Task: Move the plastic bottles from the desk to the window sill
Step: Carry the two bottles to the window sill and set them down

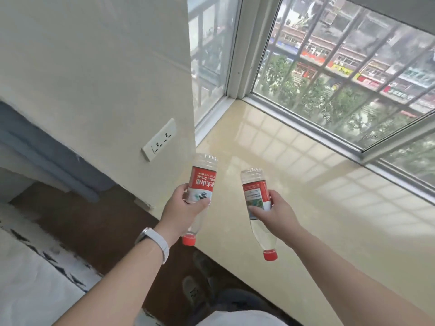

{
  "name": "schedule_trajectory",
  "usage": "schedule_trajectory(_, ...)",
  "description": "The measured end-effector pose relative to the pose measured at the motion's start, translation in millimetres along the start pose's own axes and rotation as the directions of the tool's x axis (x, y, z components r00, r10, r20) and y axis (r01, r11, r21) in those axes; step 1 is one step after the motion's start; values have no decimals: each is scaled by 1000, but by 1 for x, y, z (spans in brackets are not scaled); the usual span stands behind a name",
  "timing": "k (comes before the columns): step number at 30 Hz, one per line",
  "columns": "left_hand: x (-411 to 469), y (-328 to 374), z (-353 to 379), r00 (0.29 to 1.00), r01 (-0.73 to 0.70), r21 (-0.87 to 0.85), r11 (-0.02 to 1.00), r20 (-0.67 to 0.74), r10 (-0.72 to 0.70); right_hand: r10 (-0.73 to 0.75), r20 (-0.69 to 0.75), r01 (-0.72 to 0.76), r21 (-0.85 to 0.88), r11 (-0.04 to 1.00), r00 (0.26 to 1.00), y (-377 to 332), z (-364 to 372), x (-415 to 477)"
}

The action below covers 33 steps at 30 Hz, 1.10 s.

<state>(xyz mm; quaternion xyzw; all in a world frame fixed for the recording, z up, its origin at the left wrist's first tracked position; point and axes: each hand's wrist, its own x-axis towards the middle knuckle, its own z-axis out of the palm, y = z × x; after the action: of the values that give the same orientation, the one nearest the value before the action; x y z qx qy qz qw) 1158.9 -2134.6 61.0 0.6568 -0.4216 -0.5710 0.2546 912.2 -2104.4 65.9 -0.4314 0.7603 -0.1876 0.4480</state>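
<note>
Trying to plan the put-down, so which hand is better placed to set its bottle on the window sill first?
Probably the right hand: its bottle already hangs over the window sill, while the left hand sits near the sill's edge.

Bright daylight floods in through the window point(341, 74) — the glossy sill point(294, 165) mirrors its grille as a pale grid of glare. The wall point(94, 67) is evenly lit, while the floor point(98, 222) lies in dim shadow. Wide-angle bending curves straight lines toward the frame edges — the street outside looks soft and smeared.
</note>
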Motion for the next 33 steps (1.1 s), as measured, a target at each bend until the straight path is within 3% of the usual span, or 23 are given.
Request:
schedule_trajectory(18, 198, -34, 112, 985, 164, 206, 965, 15, -171, 161, 86, -158, -45, 986, 983, 82, 37, 192)
schedule_trajectory(25, 238, -63, 129, 974, 216, 275, 937, 5, -226, 225, 60, -225, -10, 974, 973, 113, 59, 229)
schedule_trajectory(33, 265, -77, 145, 966, 230, 349, 909, 34, -257, 244, 5, -241, -134, 961, 970, 128, 71, 248)
